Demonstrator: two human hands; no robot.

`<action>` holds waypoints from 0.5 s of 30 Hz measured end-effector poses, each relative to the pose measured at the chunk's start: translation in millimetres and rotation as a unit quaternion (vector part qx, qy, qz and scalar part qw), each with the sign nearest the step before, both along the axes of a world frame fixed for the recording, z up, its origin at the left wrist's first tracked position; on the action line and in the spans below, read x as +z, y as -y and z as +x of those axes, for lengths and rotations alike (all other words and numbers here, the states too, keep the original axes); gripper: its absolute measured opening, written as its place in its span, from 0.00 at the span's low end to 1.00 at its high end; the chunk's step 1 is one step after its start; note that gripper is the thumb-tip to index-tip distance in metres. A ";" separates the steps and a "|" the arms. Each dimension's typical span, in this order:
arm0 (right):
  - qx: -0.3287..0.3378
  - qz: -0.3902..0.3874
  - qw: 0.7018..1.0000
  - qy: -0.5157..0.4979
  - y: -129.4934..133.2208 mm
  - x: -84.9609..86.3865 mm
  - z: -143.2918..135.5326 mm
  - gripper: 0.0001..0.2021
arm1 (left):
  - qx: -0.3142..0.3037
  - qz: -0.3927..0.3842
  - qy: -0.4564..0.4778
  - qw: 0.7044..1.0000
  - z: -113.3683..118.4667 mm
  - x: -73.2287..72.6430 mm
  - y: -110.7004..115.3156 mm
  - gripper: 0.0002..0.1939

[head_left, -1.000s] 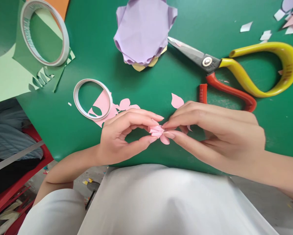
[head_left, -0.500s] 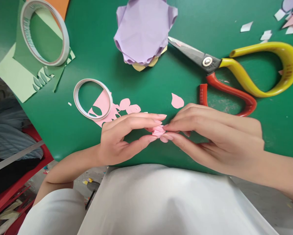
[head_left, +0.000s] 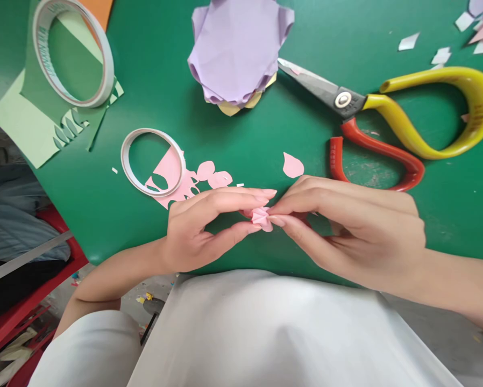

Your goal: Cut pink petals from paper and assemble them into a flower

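Observation:
Between my two hands is a small pink paper flower [head_left: 260,216] with layered petals. My left hand [head_left: 205,226] is closed on its left side, thumb below and fingers above. With thumb and forefinger, my right hand [head_left: 354,226] pinches the flower's right edge; the other fingers are curled behind. A loose pink paper petal [head_left: 293,165] lies on the green table just beyond my right hand. Past my left hand are more pink cut petals [head_left: 219,179] and a cut-up pink sheet [head_left: 171,166], partly under a thin tape roll [head_left: 124,164].
Scissors [head_left: 343,100] with yellow and red handles lie at the right, tip beside a purple paper flower [head_left: 235,54]. A larger tape roll [head_left: 108,75] rests on green paper sheets [head_left: 13,126] at the left. White paper scraps [head_left: 409,42] are scattered at the far right.
My right hand has shifted slightly left, and its thumb and forefinger have drawn closer together on the pink flower's edge. My left hand has hardly moved.

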State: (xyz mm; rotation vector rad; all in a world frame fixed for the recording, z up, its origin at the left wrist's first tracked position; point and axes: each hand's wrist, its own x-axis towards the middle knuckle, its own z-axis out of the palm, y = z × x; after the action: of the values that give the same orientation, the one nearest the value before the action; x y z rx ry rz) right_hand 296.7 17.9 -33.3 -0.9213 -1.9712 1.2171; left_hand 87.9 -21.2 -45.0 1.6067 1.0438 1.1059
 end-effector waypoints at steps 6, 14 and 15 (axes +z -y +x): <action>0.007 -0.084 0.996 -0.016 -2.0 0.3 0.0 0.06 | -0.014 0.007 0.026 1.000 -1.5 -1.0 -1.0 0.27; 0.066 -0.562 0.805 -0.179 -5.9 0.1 -1.3 0.13 | -0.006 -0.001 -0.008 1.000 -5.2 3.6 -3.3 0.18; 0.073 -0.611 0.763 -0.198 -5.7 -0.2 -2.1 0.15 | -0.010 0.004 -0.013 1.000 -4.3 4.0 -3.9 0.17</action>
State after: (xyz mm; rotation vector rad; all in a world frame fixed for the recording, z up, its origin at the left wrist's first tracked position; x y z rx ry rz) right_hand 294.6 23.6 -33.5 -0.9110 -0.7267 2.6047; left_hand 83.7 -17.3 -41.0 1.6388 1.0405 1.0798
